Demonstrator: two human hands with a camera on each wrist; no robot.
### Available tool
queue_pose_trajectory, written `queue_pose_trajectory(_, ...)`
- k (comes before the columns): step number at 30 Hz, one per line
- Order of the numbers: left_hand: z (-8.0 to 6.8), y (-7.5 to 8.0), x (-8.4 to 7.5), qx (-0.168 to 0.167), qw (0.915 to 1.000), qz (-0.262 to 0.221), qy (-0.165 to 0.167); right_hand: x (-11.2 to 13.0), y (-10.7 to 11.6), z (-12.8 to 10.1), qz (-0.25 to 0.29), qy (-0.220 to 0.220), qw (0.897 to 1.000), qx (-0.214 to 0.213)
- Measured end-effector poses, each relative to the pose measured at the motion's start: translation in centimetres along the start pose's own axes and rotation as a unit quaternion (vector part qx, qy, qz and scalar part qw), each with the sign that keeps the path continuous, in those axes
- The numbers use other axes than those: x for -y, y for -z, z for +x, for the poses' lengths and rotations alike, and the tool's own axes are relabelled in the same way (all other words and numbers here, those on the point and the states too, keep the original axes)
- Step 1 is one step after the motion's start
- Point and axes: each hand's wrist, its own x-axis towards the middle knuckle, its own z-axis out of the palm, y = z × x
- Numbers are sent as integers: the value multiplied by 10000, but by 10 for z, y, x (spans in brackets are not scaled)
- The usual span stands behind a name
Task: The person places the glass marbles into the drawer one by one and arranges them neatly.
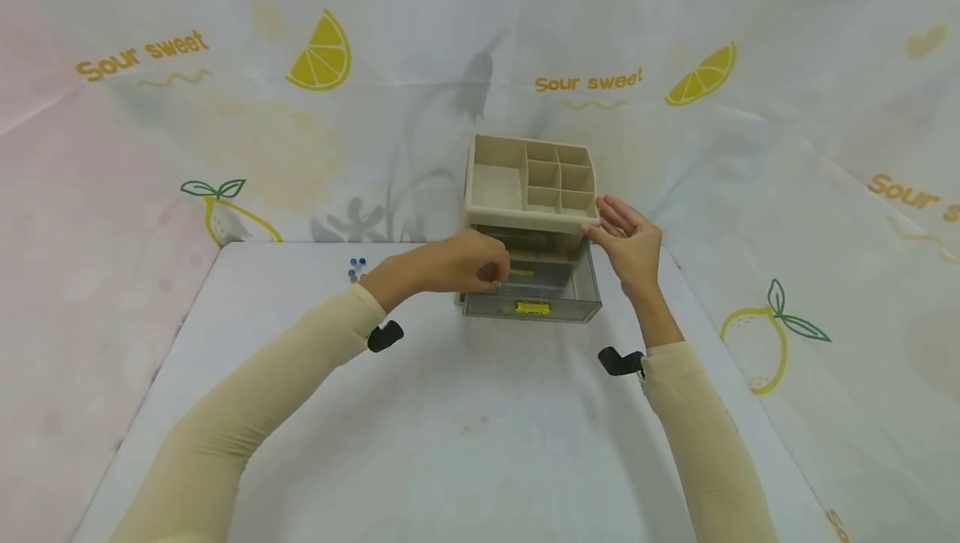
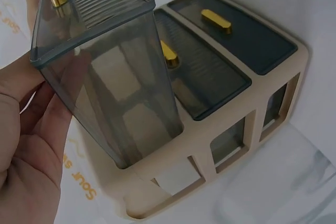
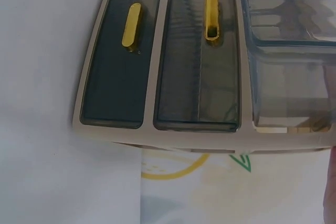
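Reaching over the worktop [image 1: 450, 443], a person's left hand [image 1: 457, 266] curls into the pulled-out top drawer [image 1: 534, 293] of a beige organiser [image 1: 528, 184]; whether it holds anything cannot be told. The right hand [image 1: 630, 244], fingers relaxed, touches the organiser's right corner.

**Lemon-print cloth frames a white tabletop**

A white table [image 1: 465, 443] stands before a draped backdrop cloth [image 1: 247, 126] printed with yellow lemon slices [image 1: 322, 55], whole lemons with green leaves and the words "Sour sweet" [image 1: 588, 81]. A few small blue-capped items [image 1: 357, 268], too small to identify, sit near the table's far left edge. Grey flower-shaped shadows fall across the cloth behind.
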Motion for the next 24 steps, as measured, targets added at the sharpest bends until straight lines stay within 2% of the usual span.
queue_pose_trajectory(3,6,1,-4,287,9994,180,90,0,0,-1,-29,-5,10000,7)
queue_pose_trajectory(6,11,1,-5,430,9985,296,162,-1,0,0,-18,-6,10000,-10)
queue_pose_trajectory(12,15,-3,-3,680,9968,198,382,7,-3,-3,-47,-32,10000,1)
queue_pose_trajectory(17,16,-4,-3,698,9964,203,445,25,-8,-9,-285,7,9996,1)
queue_pose_trajectory(21,16,-4,-2,699,9964,214,431,25,-7,-9,-390,100,9991,-110)
queue_pose_trajectory(24,17,-6,-1,671,9966,227,412,24,-8,-10,-332,345,9988,-139)
